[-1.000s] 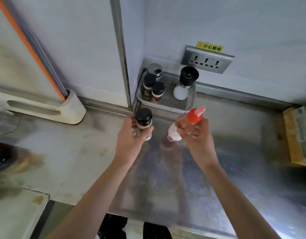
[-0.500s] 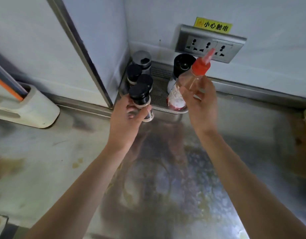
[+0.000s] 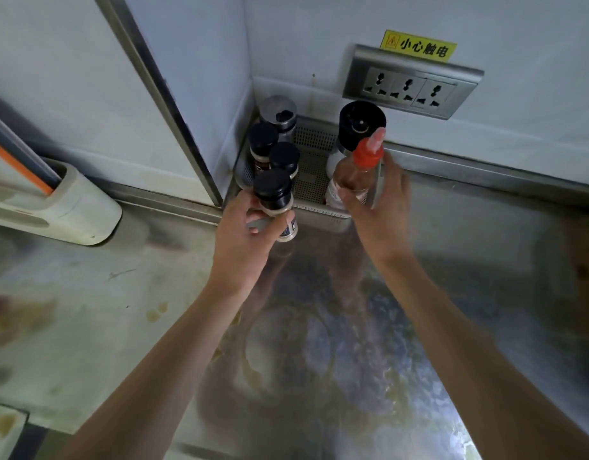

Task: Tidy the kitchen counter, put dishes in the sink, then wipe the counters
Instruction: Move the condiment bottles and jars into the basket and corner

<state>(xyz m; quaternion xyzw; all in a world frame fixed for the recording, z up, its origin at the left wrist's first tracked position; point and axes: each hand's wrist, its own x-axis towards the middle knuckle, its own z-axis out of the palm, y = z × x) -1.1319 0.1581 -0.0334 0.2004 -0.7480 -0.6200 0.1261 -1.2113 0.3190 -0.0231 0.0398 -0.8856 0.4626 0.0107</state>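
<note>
Left hand [image 3: 243, 237]: curled round the body of a small black-capped glass spice jar [image 3: 274, 200].
Spice jar: tilted, held over the front left rim of the perforated metal tray [image 3: 323, 212], just before two black-capped jars [image 3: 273, 154].
Right hand [image 3: 379, 207]: clasped a clear plastic bottle with a red-orange nozzle cap [image 3: 366, 161] about its middle.
Bottle: nearly upright at the tray's front right, before a black-topped grinder [image 3: 361, 122]; whether it touched the tray could not be told.
Tray: in the wall corner on the stained steel surface [image 3: 469, 277].

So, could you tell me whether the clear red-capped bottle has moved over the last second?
Yes. The clear red-capped bottle went from in front of the perforated metal tray to over it.
</note>
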